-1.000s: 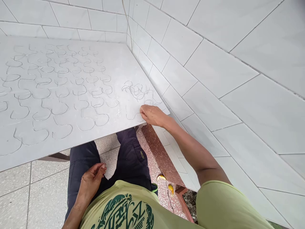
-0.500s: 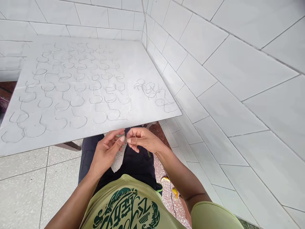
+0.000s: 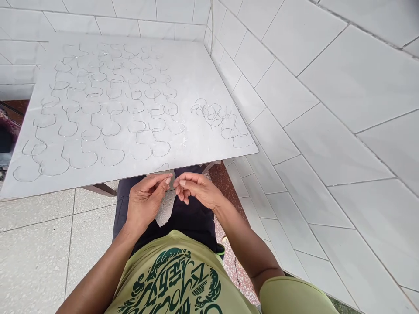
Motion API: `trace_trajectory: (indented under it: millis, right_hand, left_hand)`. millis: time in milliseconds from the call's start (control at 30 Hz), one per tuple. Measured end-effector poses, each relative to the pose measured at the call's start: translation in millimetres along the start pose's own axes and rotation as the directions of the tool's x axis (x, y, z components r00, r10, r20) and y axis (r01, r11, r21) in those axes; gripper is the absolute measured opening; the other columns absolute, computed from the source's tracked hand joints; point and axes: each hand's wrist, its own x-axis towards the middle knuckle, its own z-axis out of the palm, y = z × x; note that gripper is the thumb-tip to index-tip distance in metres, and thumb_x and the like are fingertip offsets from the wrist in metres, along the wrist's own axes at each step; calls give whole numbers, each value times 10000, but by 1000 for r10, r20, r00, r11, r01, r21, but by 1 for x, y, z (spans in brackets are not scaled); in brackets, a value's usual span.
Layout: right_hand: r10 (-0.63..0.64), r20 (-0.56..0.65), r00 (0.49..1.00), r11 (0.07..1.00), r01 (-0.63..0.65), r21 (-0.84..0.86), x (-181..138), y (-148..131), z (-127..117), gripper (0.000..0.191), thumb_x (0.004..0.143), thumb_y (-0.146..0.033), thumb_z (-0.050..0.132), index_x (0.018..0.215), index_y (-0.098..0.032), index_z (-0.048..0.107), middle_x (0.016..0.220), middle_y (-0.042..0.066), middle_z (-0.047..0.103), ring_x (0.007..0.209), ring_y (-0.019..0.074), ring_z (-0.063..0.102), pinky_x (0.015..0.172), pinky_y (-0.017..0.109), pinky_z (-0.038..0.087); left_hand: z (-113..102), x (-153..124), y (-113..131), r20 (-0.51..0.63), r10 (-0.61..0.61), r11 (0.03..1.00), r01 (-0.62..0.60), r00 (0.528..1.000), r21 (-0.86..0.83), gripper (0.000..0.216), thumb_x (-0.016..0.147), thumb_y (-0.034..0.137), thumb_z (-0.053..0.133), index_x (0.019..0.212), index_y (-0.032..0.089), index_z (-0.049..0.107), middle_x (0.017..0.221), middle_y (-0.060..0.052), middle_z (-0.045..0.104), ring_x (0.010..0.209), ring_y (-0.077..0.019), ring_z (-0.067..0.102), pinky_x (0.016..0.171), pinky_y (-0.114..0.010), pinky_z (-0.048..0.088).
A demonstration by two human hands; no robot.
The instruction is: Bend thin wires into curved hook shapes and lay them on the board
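My left hand (image 3: 145, 198) pinches a thin bent wire (image 3: 169, 167) between thumb and forefinger. The wire rises above the fingertips and curves over the table's front edge. Close by on the right is my right hand (image 3: 198, 187), its fingers loosely curled and apart, with nothing visible in them. Both hands are above my lap, just below the front edge of the white tabletop (image 3: 203, 157). Many S-shaped wire pieces (image 3: 113, 126) lie in rows across the left and middle of the tabletop. A loose tangle of wires (image 3: 212, 114) rests at its right side.
White tiled walls (image 3: 314, 109) border the table behind and on the right. A table leg (image 3: 101, 189) shows underneath on the left, over a speckled floor (image 3: 36, 244). My dark trousers (image 3: 193, 213) are below the hands.
My right hand has come slightly away from the wire, which my left hand now holds with its end pointing up. The view has shifted a little, so the table appears higher and further right.
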Motion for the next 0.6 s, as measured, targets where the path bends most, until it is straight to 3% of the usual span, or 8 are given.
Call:
trace_trajectory:
  millis: [100, 267, 433, 600]
  right_hand:
    - [-79, -45, 996, 996, 78, -39, -8, 1, 1, 322, 988, -448, 680, 1090, -147, 736, 1014, 89, 716, 742, 122, 655, 592, 231, 540]
    - [-75, -96, 993, 997, 75, -2, -9, 13, 15, 267, 879, -386, 819, 996, -155, 755, 937, 61, 738, 699, 115, 648, 567, 217, 529]
    - [-95, -94, 991, 990, 104, 99, -6, 26, 20, 291, 957, -426, 731, 1045, -151, 770, 810, 35, 716, 649, 124, 664, 558, 236, 532]
    - [-140, -68, 988, 986, 146, 85, -8, 29, 25, 317, 1019, -423, 650, 1067, -139, 783, 791, 39, 711, 612, 117, 656, 562, 250, 539]
  left_hand:
    - [1, -1, -5, -18, 78, 991, -75, 997, 110, 210, 965, 320, 694, 1108, 227, 816, 878, -23, 746, 737, -134, 627, 667, -254, 484]
    - [4, -4, -13, 2, 114, 972, -112, 993, 208, 237, 982, 314, 653, 1132, 198, 796, 913, -32, 743, 731, -129, 619, 676, -252, 480]
    - [1, -4, -11, 21, -63, 994, 61, 998, 96, 279, 959, 357, 671, 1152, 191, 785, 713, 16, 658, 615, -113, 534, 606, -235, 443]
    - [1, -2, -9, -18, -183, 983, 184, 983, 23, 313, 927, 415, 709, 1109, 173, 790, 707, 5, 684, 619, -128, 575, 611, -248, 464]
